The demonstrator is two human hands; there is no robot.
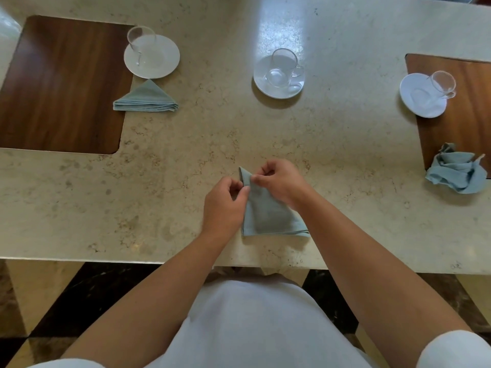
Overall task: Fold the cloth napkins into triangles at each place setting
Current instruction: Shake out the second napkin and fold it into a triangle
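A grey-green cloth napkin (268, 216) lies on the stone table near its front edge, folded into a narrow triangle with its tip pointing away. My left hand (224, 205) pinches the napkin's left edge close to the tip. My right hand (279, 181) pinches the same upper part from the right, and its wrist covers the cloth's right side. A second napkin (146, 98), folded into a neat triangle, rests at the left place setting. A third napkin (455, 170) lies crumpled at the right setting.
A dark wooden placemat (61, 86) sits at the left, another (462, 115) at the right. Three white saucers carry glass cups: left (164, 65), middle (279, 88), right (422, 102). The table's front edge (106, 257) runs just before my body.
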